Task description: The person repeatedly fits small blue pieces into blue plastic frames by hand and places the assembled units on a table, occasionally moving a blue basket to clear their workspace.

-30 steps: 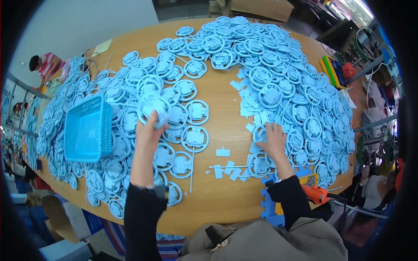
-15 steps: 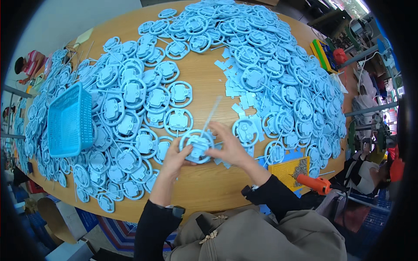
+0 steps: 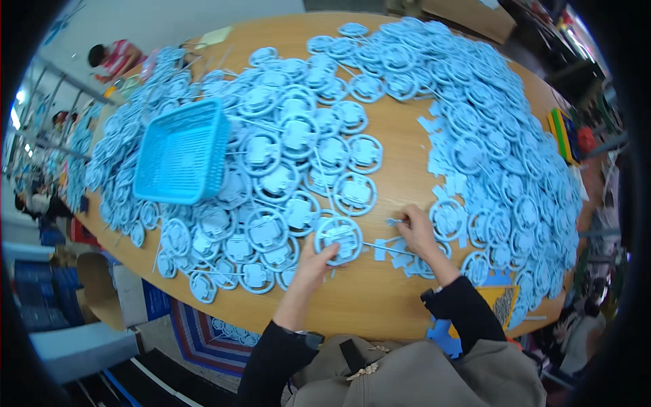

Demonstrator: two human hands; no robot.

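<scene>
My left hand (image 3: 313, 266) is closed on the near left edge of a light-blue ring-shaped plastic part (image 3: 341, 239), its thumb pressed on the block in the middle. A thin stick (image 3: 386, 247) runs right from beside that part. To the right, my right hand (image 3: 419, 234) is closed, with a small light-blue piece (image 3: 393, 221) showing at its fingertips; its exact shape is too small to tell. Flat light-blue plates (image 3: 400, 254) lie on the wood just below this hand. Another ring-shaped part (image 3: 448, 218) lies to its right.
Similar ring parts with sticks cover the wooden table (image 3: 400, 149) left, far and right. A blue plastic basket (image 3: 180, 152) rests on the left heap. A yellow tray (image 3: 500, 302) of small metal pieces is at the near right. Another person (image 3: 119, 60) is at the far left.
My right hand has come off the ring-shaped part and moved right, now with a small piece at its fingertips. My left hand keeps hold of the part. The whole view has shifted.
</scene>
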